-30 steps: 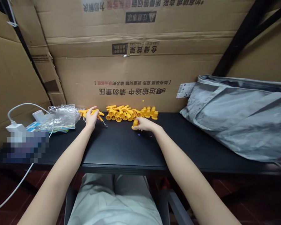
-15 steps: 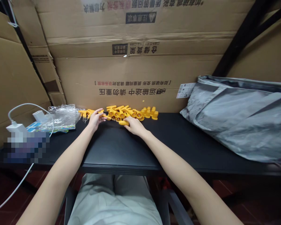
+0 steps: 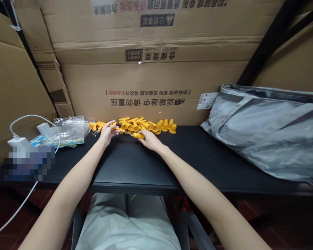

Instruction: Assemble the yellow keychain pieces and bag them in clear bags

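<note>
My left hand (image 3: 108,133) is closed on a yellow corkscrew handle (image 3: 116,128) at the back of the table. Its metal part is mostly hidden. My right hand (image 3: 150,139) pinches a yellow bell-shaped plastic cap (image 3: 138,135), a short way right of the left hand. Just behind both hands lies a heap of yellow corkscrew pieces (image 3: 130,127), with flared open ends turned towards me. Left of the left hand are several yellow T-handles with metal spirals (image 3: 94,133). Several yellow caps (image 3: 172,129) stand upright at the heap's right end.
Clear plastic bags (image 3: 70,130) lie on the left of the black table (image 3: 135,166), near a white charger with a cable (image 3: 18,143) and a blurred-out item (image 3: 28,165). A grey fabric bag (image 3: 263,135) fills the right side. Cardboard (image 3: 151,76) stands along the back.
The cap in my right hand has shifted slightly to the right and upward. My left hand has barely moved, and both grips look the same.
</note>
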The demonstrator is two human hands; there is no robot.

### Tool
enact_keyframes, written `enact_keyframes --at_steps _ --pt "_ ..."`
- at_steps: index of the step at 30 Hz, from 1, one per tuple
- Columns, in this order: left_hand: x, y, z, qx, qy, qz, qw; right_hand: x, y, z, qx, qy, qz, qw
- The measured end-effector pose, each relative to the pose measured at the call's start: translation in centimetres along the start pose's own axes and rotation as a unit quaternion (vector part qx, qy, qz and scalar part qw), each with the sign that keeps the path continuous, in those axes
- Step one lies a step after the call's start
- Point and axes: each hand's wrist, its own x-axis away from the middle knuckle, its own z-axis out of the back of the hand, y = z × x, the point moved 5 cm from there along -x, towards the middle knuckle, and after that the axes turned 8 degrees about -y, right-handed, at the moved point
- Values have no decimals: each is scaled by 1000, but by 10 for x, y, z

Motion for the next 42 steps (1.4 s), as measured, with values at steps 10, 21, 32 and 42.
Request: enact_keyframes --at_steps 10,21,32,42 --pt "-1 -6 -10 -38 -59 -4 998 1 -9 3 -24 40 37 998" --pt "10 -7 -20 -478 -139 -253 829 1 3 4 -15 44 22 999" --pt "14 -1 -24 -551 -111 -246 790 1 5 6 -26 54 29 998" --pt "13 -5 -24 -569 -140 -248 771 4 0 11 27 50 50 997"
